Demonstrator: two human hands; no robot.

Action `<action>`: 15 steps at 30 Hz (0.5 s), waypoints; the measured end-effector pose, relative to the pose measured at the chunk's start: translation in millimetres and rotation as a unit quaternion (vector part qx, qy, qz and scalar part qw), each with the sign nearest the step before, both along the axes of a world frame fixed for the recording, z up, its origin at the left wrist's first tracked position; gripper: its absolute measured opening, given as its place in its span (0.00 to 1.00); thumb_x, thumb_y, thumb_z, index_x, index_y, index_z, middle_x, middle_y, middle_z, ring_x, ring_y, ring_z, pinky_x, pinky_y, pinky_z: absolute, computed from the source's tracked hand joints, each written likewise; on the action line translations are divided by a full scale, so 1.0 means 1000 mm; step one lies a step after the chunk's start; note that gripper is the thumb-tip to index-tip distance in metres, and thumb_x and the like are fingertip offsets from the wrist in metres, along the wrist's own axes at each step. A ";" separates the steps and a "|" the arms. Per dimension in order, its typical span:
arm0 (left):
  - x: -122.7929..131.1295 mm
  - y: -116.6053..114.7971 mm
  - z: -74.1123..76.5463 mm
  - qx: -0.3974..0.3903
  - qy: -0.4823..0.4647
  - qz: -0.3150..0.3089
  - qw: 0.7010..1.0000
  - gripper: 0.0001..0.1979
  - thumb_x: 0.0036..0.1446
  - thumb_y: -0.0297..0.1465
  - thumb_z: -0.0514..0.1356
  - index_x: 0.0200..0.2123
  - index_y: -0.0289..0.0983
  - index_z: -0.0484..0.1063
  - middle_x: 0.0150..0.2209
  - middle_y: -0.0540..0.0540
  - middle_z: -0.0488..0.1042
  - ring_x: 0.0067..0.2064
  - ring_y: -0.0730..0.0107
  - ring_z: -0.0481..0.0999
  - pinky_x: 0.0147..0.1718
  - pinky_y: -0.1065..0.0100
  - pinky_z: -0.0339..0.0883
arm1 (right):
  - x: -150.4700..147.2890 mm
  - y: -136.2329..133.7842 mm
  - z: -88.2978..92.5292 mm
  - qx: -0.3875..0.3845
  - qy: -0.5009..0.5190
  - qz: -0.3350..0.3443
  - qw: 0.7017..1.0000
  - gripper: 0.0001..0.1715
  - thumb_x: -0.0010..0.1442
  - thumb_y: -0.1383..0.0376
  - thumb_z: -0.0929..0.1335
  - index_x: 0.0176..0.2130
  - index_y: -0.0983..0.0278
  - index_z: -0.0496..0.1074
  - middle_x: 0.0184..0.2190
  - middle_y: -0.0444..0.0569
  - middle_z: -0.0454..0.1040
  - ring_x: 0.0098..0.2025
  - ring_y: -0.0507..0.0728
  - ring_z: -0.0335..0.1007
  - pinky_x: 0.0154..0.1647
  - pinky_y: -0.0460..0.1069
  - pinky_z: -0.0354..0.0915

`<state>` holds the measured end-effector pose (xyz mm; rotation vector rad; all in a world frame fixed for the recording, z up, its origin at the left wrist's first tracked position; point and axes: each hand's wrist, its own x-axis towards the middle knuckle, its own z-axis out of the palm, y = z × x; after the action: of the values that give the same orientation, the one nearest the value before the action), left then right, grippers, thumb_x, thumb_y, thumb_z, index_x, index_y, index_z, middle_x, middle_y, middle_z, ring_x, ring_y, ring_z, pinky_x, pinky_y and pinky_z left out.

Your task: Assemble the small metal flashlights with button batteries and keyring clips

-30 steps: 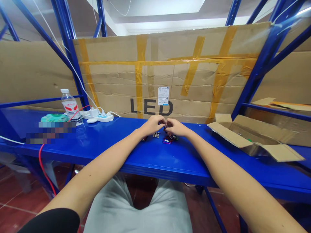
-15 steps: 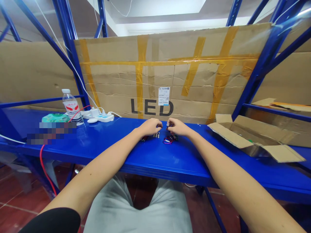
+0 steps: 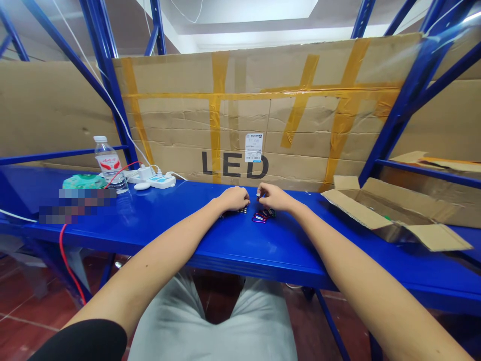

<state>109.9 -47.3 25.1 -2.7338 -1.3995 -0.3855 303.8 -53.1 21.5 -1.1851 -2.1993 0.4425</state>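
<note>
Both my arms reach forward over a blue metal shelf (image 3: 240, 245). My left hand (image 3: 235, 197) rests with curled fingers on a cluster of small silvery pieces (image 3: 243, 210); what it grips is hidden. My right hand (image 3: 272, 197) is closed in a pinch on a tiny light-coloured piece I cannot make out. Just in front of the right hand lies a small pile of coloured carabiner-like clips (image 3: 263, 215), pink, red and dark.
An open cardboard box (image 3: 391, 213) lies at the right. At the left stand a water bottle (image 3: 108, 164), a teal packet (image 3: 84, 181), a white power strip (image 3: 156, 180) and a red cable (image 3: 65, 258). A taped "LED" cardboard wall (image 3: 263, 115) closes the back.
My hands were together and slightly raised; they have parted and dropped. The left hand now sits on the small silvery pieces, and the right stays by the clips.
</note>
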 end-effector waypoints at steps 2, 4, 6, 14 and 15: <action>0.001 0.001 0.000 -0.004 0.009 -0.002 1.000 0.09 0.54 0.31 0.60 0.35 0.38 0.81 0.35 0.41 0.80 0.38 0.59 0.78 0.36 0.67 0.66 | 0.000 0.000 0.000 0.004 0.000 0.000 1.000 0.12 0.46 0.73 0.64 0.33 0.63 0.64 0.31 0.45 0.71 0.30 0.52 0.66 0.29 0.46 0.61; 0.002 0.002 0.000 -0.008 0.015 0.000 1.000 0.08 0.53 0.30 0.62 0.35 0.38 0.81 0.35 0.41 0.80 0.38 0.59 0.78 0.36 0.67 0.66 | 0.000 0.001 0.000 0.011 -0.002 -0.001 1.000 0.12 0.45 0.74 0.64 0.33 0.63 0.64 0.32 0.46 0.72 0.31 0.53 0.66 0.30 0.46 0.61; 0.002 0.002 0.001 -0.014 0.013 0.002 1.000 0.08 0.53 0.30 0.62 0.35 0.38 0.81 0.35 0.42 0.80 0.39 0.60 0.78 0.36 0.68 0.66 | 0.000 0.001 -0.001 0.008 0.000 -0.001 1.000 0.12 0.45 0.74 0.65 0.33 0.63 0.64 0.33 0.46 0.72 0.30 0.52 0.66 0.29 0.45 0.62; -0.005 0.001 0.005 -0.047 -0.038 -0.006 0.998 0.10 0.55 0.30 0.60 0.37 0.38 0.81 0.36 0.45 0.81 0.38 0.65 0.78 0.39 0.70 0.67 | -0.002 0.000 -0.002 -0.065 0.040 -0.010 0.997 0.11 0.50 0.73 0.65 0.35 0.62 0.62 0.32 0.44 0.72 0.21 0.50 0.66 0.21 0.45 0.63; -0.009 0.002 0.007 -0.038 -0.044 -0.009 0.998 0.10 0.55 0.30 0.59 0.38 0.38 0.80 0.37 0.45 0.81 0.39 0.65 0.78 0.40 0.71 0.67 | -0.002 0.000 -0.002 -0.069 0.046 -0.012 0.997 0.11 0.50 0.74 0.65 0.36 0.62 0.62 0.31 0.44 0.71 0.22 0.50 0.66 0.21 0.45 0.63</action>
<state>101.0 -45.8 32.1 -2.8241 -1.4404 -0.4675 301.8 -53.1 19.6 -1.2369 -2.1021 0.6340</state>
